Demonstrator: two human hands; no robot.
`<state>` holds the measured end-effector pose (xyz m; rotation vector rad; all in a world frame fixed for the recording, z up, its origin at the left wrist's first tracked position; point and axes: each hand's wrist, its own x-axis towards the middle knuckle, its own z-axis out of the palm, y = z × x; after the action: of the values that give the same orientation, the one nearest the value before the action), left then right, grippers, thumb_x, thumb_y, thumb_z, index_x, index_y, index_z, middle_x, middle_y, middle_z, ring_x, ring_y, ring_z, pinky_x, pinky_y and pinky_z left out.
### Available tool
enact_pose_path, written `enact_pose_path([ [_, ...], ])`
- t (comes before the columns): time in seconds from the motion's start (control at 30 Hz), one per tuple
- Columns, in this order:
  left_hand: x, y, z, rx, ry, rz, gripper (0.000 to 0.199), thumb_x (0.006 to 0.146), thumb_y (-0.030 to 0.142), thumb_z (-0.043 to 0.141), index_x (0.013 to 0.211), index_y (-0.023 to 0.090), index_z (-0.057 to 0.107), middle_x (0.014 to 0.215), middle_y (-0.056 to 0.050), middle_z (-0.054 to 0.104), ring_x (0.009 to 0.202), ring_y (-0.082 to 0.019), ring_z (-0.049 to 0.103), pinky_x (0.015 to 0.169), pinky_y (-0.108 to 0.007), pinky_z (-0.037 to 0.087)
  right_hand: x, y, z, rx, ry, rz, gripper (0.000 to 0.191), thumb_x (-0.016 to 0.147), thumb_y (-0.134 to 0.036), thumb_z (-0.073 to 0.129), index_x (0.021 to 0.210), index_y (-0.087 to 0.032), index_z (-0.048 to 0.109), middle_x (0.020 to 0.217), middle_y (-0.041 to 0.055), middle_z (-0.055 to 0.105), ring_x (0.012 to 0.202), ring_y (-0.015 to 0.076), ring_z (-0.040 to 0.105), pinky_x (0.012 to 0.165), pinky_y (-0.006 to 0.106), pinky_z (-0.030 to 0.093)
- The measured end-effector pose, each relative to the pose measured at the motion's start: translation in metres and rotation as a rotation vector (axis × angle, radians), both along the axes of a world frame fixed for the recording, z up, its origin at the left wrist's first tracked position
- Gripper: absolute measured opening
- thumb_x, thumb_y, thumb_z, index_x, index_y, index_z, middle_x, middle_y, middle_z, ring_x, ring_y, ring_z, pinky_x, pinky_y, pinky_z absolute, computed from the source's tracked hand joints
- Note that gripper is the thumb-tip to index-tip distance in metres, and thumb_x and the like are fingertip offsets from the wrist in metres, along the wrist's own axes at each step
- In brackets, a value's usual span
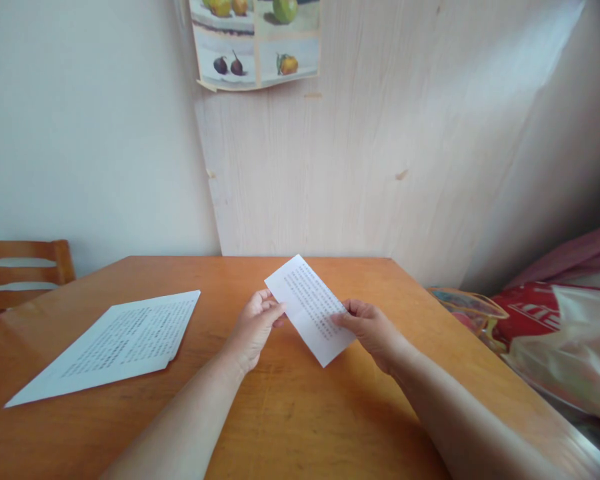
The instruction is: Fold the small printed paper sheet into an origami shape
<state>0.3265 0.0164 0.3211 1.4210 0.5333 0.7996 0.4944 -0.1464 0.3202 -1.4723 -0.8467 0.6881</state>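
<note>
Between my two hands a small rectangular sheet of printed paper (307,303) is held up over the table, tilted so its long edges slant down to the right. My left hand (260,323) pinches its left long edge, thumb on the printed face. On the opposite edge, near the lower right, my right hand (373,330) grips it the same way. Fingers behind the sheet are partly hidden. Rows of dark characters cover its face, too small to read. Whether it is a single layer or folded, I cannot tell.
More printed sheets (125,340) lie in a pile at the left on the wooden table (300,427). A wooden chair (25,267) stands beyond the left edge. Plastic bags (565,340) crowd the right side. A fruit poster (257,47) hangs on the wall behind.
</note>
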Motion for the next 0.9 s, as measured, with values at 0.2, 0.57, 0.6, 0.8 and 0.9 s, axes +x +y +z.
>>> enact_pose_path([
  [0.2,0.000,-0.003,-0.001,0.057,0.079,0.158,0.058,0.079,0.054,0.074,0.122,0.019,0.055,0.118,-0.012,0.064,0.110,-0.025,0.061,0.083,-0.034,0.050,-0.011,-0.006,0.004,-0.026,-0.878,-0.273,0.017,0.093,-0.031,0.054,0.091,-0.024,0.069,0.083,0.0026,0.068,0.078,0.0192,0.062,0.068,0.030,0.042],
  [0.57,0.002,0.003,-0.014,-0.075,0.133,0.037,0.065,0.072,0.020,0.075,0.130,0.020,0.045,0.108,-0.012,0.071,0.095,-0.026,0.070,0.079,-0.038,0.054,-0.043,-0.019,0.009,-0.262,-1.420,0.192,0.011,0.087,-0.020,0.061,0.093,-0.024,0.069,0.091,0.0030,0.070,0.083,0.0207,0.062,0.069,0.032,0.039],
  [0.6,0.002,0.005,-0.016,-0.047,0.163,0.049,0.072,0.072,0.019,0.075,0.135,0.020,0.041,0.111,-0.013,0.070,0.096,-0.027,0.069,0.081,-0.040,0.054,-0.043,-0.019,0.008,-0.274,-1.421,0.220,0.011,0.086,-0.020,0.061,0.094,-0.024,0.069,0.091,0.0032,0.070,0.083,0.0209,0.062,0.068,0.032,0.039],
  [0.8,-0.002,0.018,-0.021,0.613,0.391,0.313,0.060,0.065,0.019,0.074,0.124,0.020,0.058,0.132,-0.014,0.059,0.126,-0.034,0.052,0.107,-0.048,0.037,-0.042,-0.021,0.006,-0.293,-1.367,0.295,0.014,0.089,-0.021,0.058,0.095,-0.024,0.070,0.092,0.0038,0.071,0.085,0.0212,0.064,0.068,0.031,0.041],
  [0.9,-0.006,0.018,-0.020,0.712,0.456,0.124,0.026,0.071,0.019,0.065,0.097,0.022,0.068,0.102,-0.008,0.070,0.101,-0.028,0.064,0.090,-0.040,0.047,-0.041,-0.023,0.008,-0.260,-1.315,0.321,0.015,0.089,-0.020,0.057,0.095,-0.024,0.071,0.093,0.0029,0.071,0.084,0.0196,0.064,0.071,0.029,0.043],
])
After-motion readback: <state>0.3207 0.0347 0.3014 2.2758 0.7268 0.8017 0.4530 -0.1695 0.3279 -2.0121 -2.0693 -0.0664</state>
